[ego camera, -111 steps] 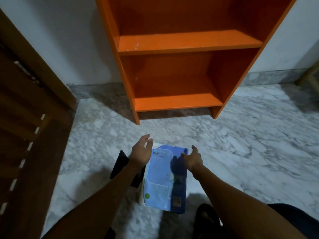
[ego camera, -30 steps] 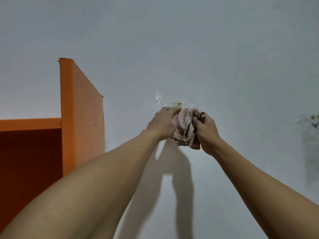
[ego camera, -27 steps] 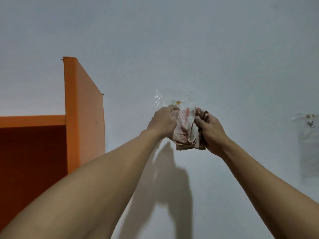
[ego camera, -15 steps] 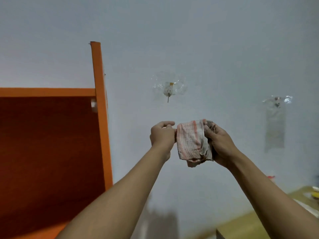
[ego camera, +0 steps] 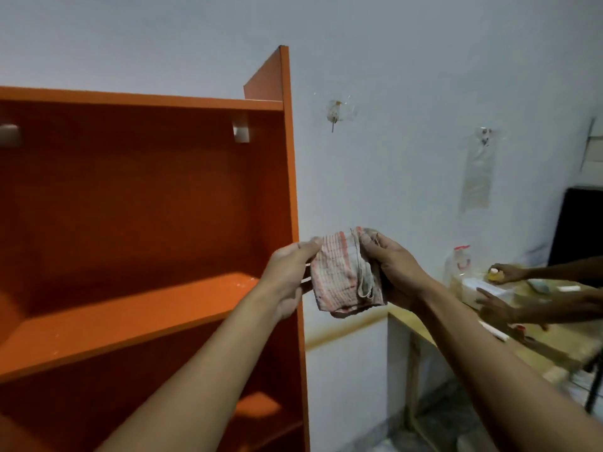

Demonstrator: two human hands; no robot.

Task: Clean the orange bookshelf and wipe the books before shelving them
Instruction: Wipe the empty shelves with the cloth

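A folded cloth (ego camera: 342, 275), whitish with red stripes and dirty patches, hangs between my two hands at chest height. My left hand (ego camera: 290, 275) pinches its left edge. My right hand (ego camera: 394, 272) grips its right side with the fingers curled round the folds. The orange bookshelf (ego camera: 137, 230) fills the left half of the view, its shelves bare, and its right side panel stands just behind my left hand. No books are in view.
A white wall stands behind, with a clear stick-on hook (ego camera: 336, 112) and a hanging plastic bag (ego camera: 478, 171). At the right, another person's hands (ego camera: 502, 295) reach over a wooden table (ego camera: 554, 340) with small items and a plastic bottle (ego camera: 458, 265).
The view has swung from the books on the floor up to the wall, then left and down onto the shelf. The cloth came off the wall hook and now is lower, held in both hands.
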